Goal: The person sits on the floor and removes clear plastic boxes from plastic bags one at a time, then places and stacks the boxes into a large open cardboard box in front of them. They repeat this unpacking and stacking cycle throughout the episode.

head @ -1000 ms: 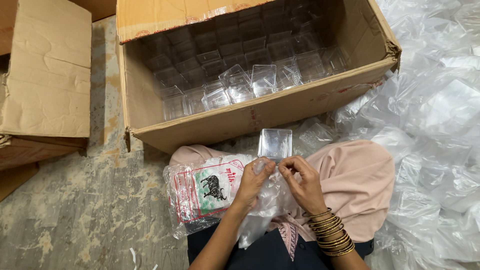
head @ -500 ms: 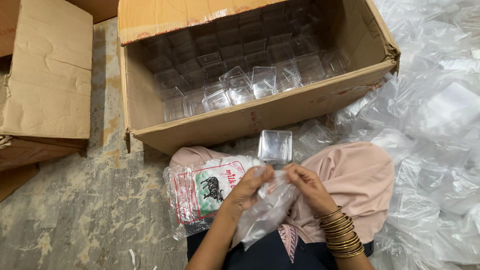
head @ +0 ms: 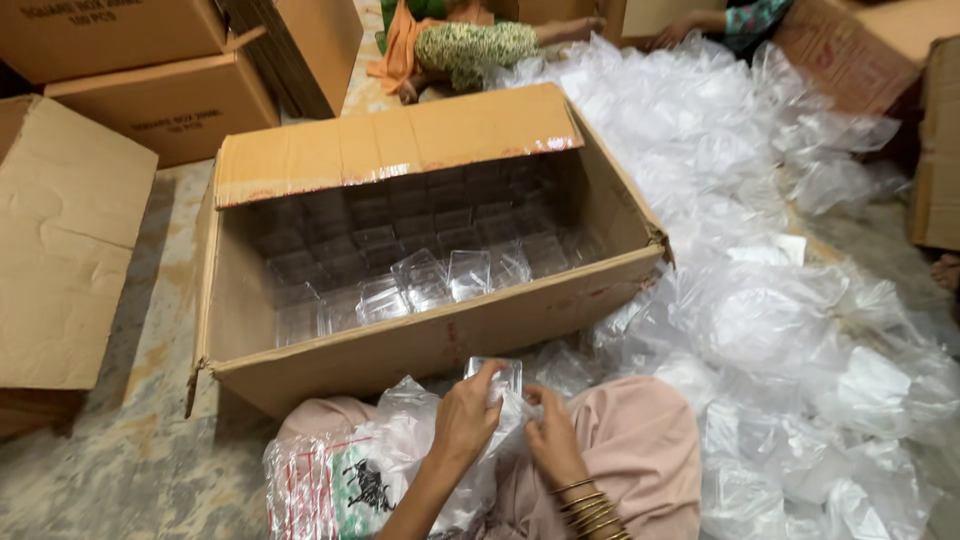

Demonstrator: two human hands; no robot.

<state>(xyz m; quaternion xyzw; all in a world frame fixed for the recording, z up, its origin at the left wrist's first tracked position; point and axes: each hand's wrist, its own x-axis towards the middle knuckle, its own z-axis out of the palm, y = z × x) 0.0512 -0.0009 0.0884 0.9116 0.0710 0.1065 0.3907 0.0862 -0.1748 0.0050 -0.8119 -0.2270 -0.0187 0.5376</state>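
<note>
Both hands meet over my lap on one clear box. My left hand has its grip pinched on the box and on the thin bag bunched under it, fingers curled over the near edge. My right hand, bangles at the wrist, has its fingers drawn together on the crumpled film just beside the box; whether it nips the box itself I cannot tell, as the knuckles hide the tips.

The box sits upright between the two hands, just in front of the carton, touching neither its wall nor the floor. I judge it very light, stiff but thin-walled, likely to crack or dent if squeezed on the flat faces, and slick enough to slide out of a loose hold. The corners and edges look like the safest places to take it. The bag is soft and limp and gives nothing to push against.

Inside the carton more clear boxes stand in rows along the far wall, a few tilted near the front. A printed packet of bags lies on my left knee. Loose plastic is heaped to the right. Another person's arm shows at the far edge, well apart from my hands.
</note>
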